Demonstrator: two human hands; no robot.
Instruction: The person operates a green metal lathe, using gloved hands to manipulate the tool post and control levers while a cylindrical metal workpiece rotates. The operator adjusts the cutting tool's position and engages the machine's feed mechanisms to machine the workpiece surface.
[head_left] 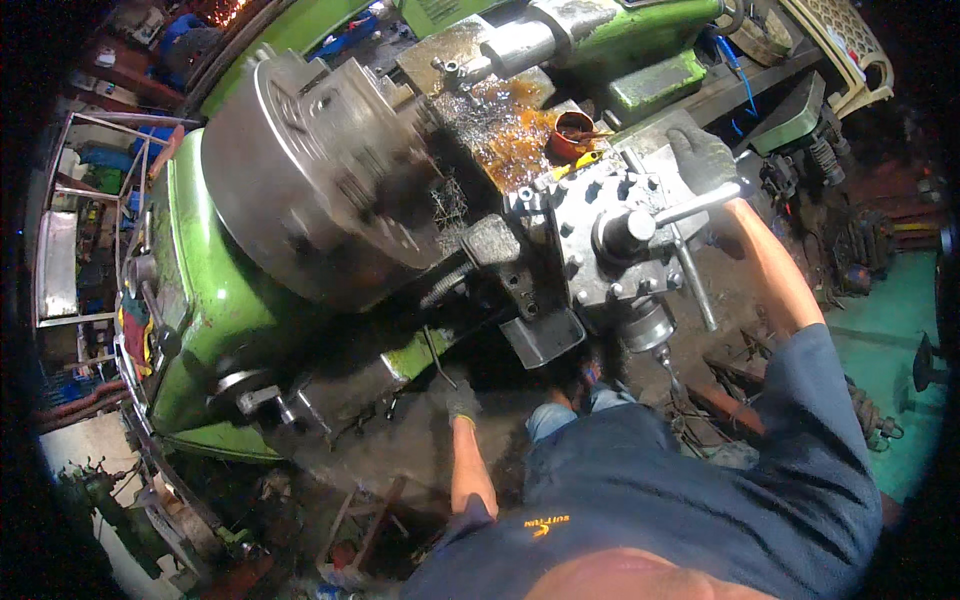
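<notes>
Dark shirt nearest my camera, green lathe beyond it.
I see a reddish pot and yellow tool left of the right hand, a long handle reaching its wrist. That hand lies by the bolt-studded steel tool post; the left hand is at a bent lever; I cannot tell either grip. Beyond the left hand, the grey chuck looks blurred.

Green, steel grey and rusty orange are crowding my view.
The headstock is showing bright green, the chuck dull grey, the tool post silver; fluid is glistening orange-brown and a cup is standing out red-orange. The left hand and right hand are wearing grey, while the shirt is showing dark blue with an orange mark.
</notes>
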